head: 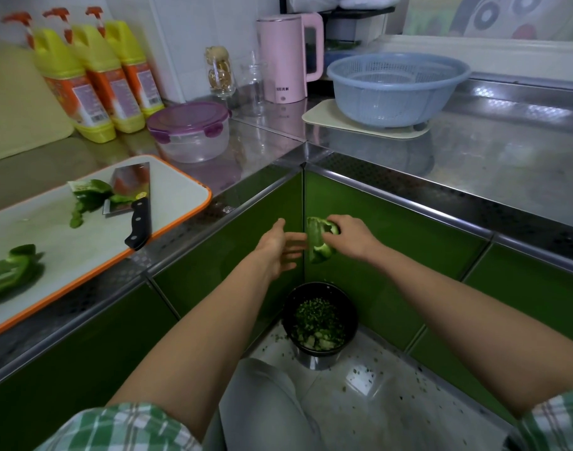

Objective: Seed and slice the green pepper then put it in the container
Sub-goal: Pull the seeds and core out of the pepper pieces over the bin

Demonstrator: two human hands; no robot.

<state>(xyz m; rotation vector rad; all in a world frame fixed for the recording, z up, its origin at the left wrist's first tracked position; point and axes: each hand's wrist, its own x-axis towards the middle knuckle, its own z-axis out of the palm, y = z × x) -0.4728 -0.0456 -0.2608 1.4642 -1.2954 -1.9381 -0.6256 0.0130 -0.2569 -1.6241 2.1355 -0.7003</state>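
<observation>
Cabinet corner (303, 203), pepper (318, 247) in right fingers (336, 220)

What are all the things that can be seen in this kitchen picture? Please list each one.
cutting board: 1, white with orange rim, left counter
pepper pieces: about 3, green, on the cutting board
cleaver: 1, steel blade and black handle, on the cutting board
container: 1, clear with purple lid, behind the cutting board
bottles: 3, yellow with orange labels, against the back wall
kettle: 1, pink, counter corner
glass jars: 2, clear, beside the kettle
strainer basket: 1, blue, on a cream mat, right counter
bin: 1, black, floor corner, green scraps inside
held pepper piece: 1, green, above the bin
left hand: 1, open, beside the held pepper piece
right hand: 1, grips the held pepper piece
</observation>
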